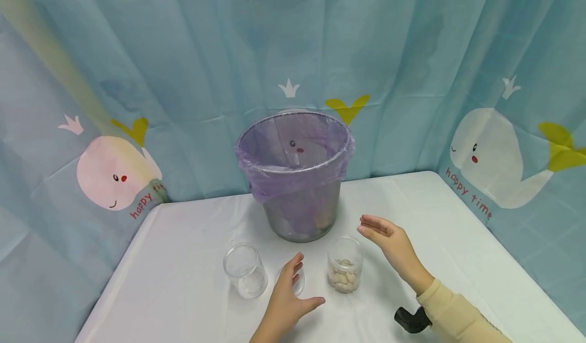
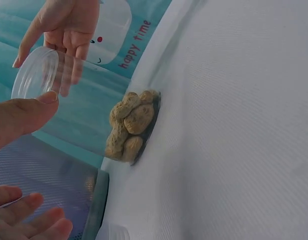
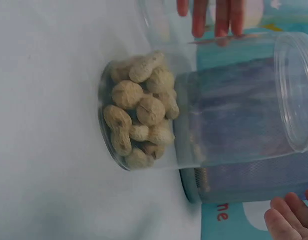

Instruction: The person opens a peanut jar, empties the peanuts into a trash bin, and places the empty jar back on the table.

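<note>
A clear jar (image 1: pixel 345 272) stands upright on the white table, its lower part filled with peanuts (image 3: pixel 144 112). To its left, my left hand (image 1: pixel 286 302) has its fingers extended and thumb spread toward the jar, with nothing in its grasp. My right hand (image 1: pixel 394 246) hovers off the jar's right side near rim height, fingers out and palm turned inward, also holding nothing. In the right wrist view the jar's open mouth (image 3: pixel 296 92) shows no cover. A round clear lid-like disc (image 1: pixel 299 285) lies partly hidden behind my left hand.
A second clear jar (image 1: pixel 245 272), without peanuts, stands left of my left hand. Behind the jars is a mesh bin (image 1: pixel 299 210) lined with a purple bag (image 1: pixel 297 182). A black curved object (image 1: pixel 409 320) sits by my right sleeve. A blue curtain (image 1: pixel 206 78) surrounds the table.
</note>
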### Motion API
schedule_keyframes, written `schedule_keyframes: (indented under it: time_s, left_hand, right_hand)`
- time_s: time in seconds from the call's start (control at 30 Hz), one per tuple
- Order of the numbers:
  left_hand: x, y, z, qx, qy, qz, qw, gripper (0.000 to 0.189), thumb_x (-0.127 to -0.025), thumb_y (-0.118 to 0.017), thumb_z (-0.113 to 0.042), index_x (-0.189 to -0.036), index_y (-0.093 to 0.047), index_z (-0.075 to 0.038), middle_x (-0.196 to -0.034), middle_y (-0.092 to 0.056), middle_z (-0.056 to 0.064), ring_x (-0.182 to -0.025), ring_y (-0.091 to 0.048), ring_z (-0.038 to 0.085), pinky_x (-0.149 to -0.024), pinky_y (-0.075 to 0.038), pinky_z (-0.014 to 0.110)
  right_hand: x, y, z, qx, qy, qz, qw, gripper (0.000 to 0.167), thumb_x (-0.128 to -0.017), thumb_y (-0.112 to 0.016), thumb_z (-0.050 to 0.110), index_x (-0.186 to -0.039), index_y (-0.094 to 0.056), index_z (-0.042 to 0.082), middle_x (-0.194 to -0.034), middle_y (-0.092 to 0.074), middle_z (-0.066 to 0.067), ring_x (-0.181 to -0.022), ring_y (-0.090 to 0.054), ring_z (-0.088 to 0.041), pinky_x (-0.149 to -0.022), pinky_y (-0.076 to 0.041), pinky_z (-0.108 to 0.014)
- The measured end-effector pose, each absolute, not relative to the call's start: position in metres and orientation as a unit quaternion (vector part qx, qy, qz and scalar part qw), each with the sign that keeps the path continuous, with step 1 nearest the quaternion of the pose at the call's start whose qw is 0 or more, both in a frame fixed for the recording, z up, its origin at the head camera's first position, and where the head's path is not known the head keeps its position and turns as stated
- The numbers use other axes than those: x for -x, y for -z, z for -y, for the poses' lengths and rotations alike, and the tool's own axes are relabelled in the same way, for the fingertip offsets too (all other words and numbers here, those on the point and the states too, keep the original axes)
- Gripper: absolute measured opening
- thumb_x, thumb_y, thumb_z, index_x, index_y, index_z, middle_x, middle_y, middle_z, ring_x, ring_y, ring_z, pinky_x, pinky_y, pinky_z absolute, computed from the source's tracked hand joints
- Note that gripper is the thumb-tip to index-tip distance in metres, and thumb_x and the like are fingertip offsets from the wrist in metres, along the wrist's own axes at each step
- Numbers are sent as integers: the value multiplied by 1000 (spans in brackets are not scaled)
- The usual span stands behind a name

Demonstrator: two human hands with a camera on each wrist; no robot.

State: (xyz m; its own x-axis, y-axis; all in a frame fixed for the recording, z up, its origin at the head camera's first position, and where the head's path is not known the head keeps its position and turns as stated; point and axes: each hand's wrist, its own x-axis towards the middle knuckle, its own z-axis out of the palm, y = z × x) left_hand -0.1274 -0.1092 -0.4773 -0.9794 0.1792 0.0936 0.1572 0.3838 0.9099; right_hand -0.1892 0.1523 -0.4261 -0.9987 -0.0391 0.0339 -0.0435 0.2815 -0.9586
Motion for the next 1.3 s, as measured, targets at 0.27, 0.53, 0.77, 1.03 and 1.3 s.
schedule_keyframes:
  time_s: [0.27, 0.53, 0.77, 1.03, 1.3]
  left_hand:
    - [138, 486, 98, -111, -545, -831, 10, 101, -70, -90, -17, -151, -32, 1, -153, -42, 19, -140, -41, 40, -115, -39, 49]
    - [144, 491, 88, -124, -547, -828, 6, 101, -71, -90, -20, -151, -33, 0, -153, -42, 17, -141, -41, 38, -115, -39, 48]
    - [148, 495, 78, -131, -556, -821, -12, 97, -71, -90, -19, -149, -36, -1, -153, -43, 17, -141, -42, 39, -115, -39, 49]
    - [151, 500, 69, -130, -549, -825, 7, 97, -72, -89, -20, -150, -35, -1, -154, -41, 18, -139, -44, 40, -113, -41, 50]
    - [153, 501, 65, -117, -559, -821, 22, 97, -73, -88, -22, -152, -33, -4, -155, -39, 17, -141, -41, 39, -114, -41, 51]
  right_hand:
    - [181, 437, -145, -28, -596, 802, -18, 56, -92, -70, 36, -139, -54, 11, -144, -57, -9, -136, -51, -29, -113, -44, -51]
    - [171, 442, -139, -36, -600, 799, -29, 62, -92, -70, 32, -145, -47, 10, -151, -49, -12, -141, -45, -33, -114, -42, -56]
    - [165, 443, -132, -34, -609, 792, -23, 70, -89, -75, 28, -147, -43, 7, -154, -44, -15, -145, -39, -35, -117, -40, -48]
    - [161, 448, -126, -29, -600, 799, -10, 77, -86, -78, 27, -149, -40, 5, -157, -39, -18, -147, -35, -38, -116, -39, -54]
    - [159, 449, -122, -28, -603, 797, -5, 81, -83, -81, 26, -149, -39, 6, -157, -39, -17, -146, -36, -36, -117, -38, -54]
